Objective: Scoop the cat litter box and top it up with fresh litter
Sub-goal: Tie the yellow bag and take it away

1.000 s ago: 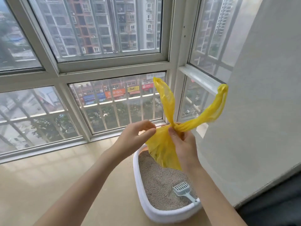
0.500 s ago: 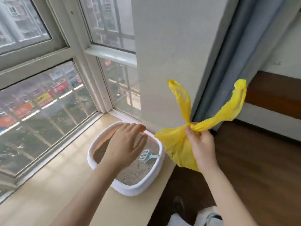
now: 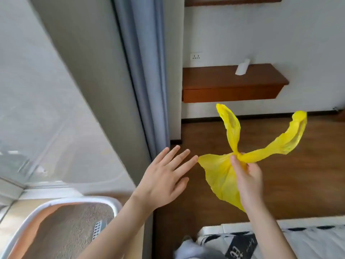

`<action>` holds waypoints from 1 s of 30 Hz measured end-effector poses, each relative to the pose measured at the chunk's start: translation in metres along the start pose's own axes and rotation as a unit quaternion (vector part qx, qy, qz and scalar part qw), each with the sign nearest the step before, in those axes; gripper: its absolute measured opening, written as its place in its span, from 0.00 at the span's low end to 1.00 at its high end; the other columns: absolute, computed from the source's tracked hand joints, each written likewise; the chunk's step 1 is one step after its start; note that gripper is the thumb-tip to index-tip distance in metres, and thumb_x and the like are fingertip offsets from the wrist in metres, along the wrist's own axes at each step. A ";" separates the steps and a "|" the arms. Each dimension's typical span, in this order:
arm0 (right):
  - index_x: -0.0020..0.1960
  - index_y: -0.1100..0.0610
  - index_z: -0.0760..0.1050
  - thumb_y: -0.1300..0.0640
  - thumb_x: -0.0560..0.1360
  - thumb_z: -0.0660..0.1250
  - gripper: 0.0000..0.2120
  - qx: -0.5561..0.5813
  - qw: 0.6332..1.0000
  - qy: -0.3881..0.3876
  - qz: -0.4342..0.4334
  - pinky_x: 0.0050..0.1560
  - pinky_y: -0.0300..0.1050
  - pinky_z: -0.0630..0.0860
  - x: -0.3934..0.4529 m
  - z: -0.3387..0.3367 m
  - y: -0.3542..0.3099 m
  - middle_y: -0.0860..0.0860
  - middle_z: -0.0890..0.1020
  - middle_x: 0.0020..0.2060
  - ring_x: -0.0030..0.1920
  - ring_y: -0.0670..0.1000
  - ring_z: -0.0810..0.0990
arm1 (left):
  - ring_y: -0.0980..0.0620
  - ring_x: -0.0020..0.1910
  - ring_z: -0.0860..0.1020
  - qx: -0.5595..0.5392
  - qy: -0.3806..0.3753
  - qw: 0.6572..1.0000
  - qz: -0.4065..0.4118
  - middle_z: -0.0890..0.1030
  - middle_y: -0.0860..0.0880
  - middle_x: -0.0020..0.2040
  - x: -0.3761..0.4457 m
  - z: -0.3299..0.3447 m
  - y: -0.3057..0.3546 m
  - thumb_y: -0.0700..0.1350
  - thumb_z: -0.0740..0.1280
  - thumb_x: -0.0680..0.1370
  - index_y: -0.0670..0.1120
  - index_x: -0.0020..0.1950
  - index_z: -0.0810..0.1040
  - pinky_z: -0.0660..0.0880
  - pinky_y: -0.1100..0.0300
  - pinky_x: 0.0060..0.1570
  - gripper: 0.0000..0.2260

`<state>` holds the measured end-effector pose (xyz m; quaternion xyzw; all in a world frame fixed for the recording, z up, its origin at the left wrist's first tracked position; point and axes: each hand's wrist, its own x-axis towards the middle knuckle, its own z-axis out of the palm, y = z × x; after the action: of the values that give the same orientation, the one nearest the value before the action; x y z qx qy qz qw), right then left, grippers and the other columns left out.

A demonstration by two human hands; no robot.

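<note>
**Bag swings away from the litter box**

Now the view has turned away from the window and into the room, and the litter box (image 3: 61,221) has slid down to the bottom left corner. A second ago the yellow bag (image 3: 222,174) hung right over the box; now it hangs well to the right of it, above the brown floor (image 3: 298,184).

The right hand (image 3: 248,180) pinches the bag at its knot, with the thumb and fingers curled tight around it. Two long yellow ears stick up from the knot. The left hand (image 3: 164,180) is flat, with its fingers spread wide and holding nothing. Its fingertips are just beside the bag's corner; I cannot tell if they touch.

In the box, gray litter fills the bottom, and the scoop (image 3: 98,227) lies on it, partly hidden behind the left arm.

What could go wrong? The bag is thin and held by one small pinch. If the knot is loose, or the hand swings it fast, dirty clumps could spill on the floor. The bag could also tear.

A black bag (image 3: 239,245) lies right of the box, by the bottom edge. It has white writing, too blurry to read.
</note>
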<state>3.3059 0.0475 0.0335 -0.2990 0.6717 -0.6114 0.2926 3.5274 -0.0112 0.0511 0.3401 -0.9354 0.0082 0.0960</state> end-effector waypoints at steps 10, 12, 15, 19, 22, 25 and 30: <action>0.35 0.50 0.73 0.52 0.77 0.67 0.12 -0.023 0.986 0.162 0.034 0.35 0.41 0.70 0.112 -0.071 0.007 0.44 0.76 0.29 0.31 0.42 0.74 | 0.46 0.74 0.62 -0.009 -0.043 0.995 0.093 0.68 0.49 0.73 0.183 0.028 0.007 0.56 0.52 0.81 0.53 0.76 0.61 0.57 0.49 0.74 0.23; 0.35 0.50 0.73 0.53 0.77 0.67 0.12 -0.027 0.981 0.188 0.033 0.36 0.40 0.70 0.128 -0.079 0.011 0.44 0.76 0.29 0.31 0.41 0.74 | 0.46 0.72 0.65 -0.026 -0.048 0.992 0.115 0.71 0.49 0.70 0.209 0.035 0.008 0.55 0.53 0.81 0.51 0.74 0.64 0.62 0.49 0.72 0.22; 0.38 0.53 0.76 0.55 0.78 0.66 0.10 -0.015 0.976 0.214 0.036 0.38 0.37 0.72 0.144 -0.086 0.019 0.44 0.78 0.30 0.33 0.41 0.76 | 0.47 0.69 0.70 -0.029 -0.044 0.986 0.158 0.75 0.48 0.67 0.244 0.047 0.008 0.54 0.54 0.81 0.49 0.72 0.69 0.64 0.51 0.69 0.21; 0.44 0.54 0.79 0.57 0.78 0.66 0.06 0.002 0.965 0.257 0.062 0.46 0.41 0.74 0.170 -0.091 0.033 0.46 0.83 0.38 0.40 0.41 0.79 | 0.48 0.66 0.72 -0.057 -0.059 0.977 0.196 0.76 0.49 0.65 0.299 0.073 0.007 0.54 0.53 0.81 0.50 0.70 0.71 0.65 0.51 0.68 0.21; 0.44 0.51 0.79 0.56 0.78 0.67 0.04 0.034 0.945 0.311 0.100 0.49 0.47 0.75 0.197 -0.088 0.046 0.47 0.83 0.39 0.41 0.43 0.81 | 0.50 0.66 0.73 -0.054 -0.076 0.967 0.239 0.77 0.51 0.65 0.349 0.100 -0.001 0.57 0.52 0.80 0.52 0.70 0.71 0.65 0.53 0.67 0.22; 0.43 0.51 0.78 0.58 0.78 0.66 0.06 0.046 0.926 0.359 0.106 0.49 0.49 0.75 0.235 -0.079 0.050 0.47 0.83 0.38 0.40 0.44 0.81 | 0.51 0.64 0.75 -0.074 -0.072 0.953 0.286 0.78 0.52 0.64 0.403 0.120 -0.011 0.58 0.53 0.79 0.53 0.70 0.71 0.69 0.54 0.64 0.22; 0.43 0.50 0.79 0.57 0.78 0.66 0.06 0.076 0.884 0.452 0.093 0.53 0.52 0.77 0.299 -0.067 0.033 0.47 0.84 0.38 0.46 0.52 0.83 | 0.50 0.64 0.75 -0.144 -0.025 0.922 0.358 0.78 0.51 0.63 0.503 0.115 -0.026 0.58 0.55 0.79 0.51 0.68 0.74 0.68 0.56 0.64 0.21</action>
<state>3.0591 -0.1343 -0.0026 0.0967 0.7073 -0.6994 0.0348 3.1468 -0.3601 0.0304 -0.0346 -0.9880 -0.1018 0.1108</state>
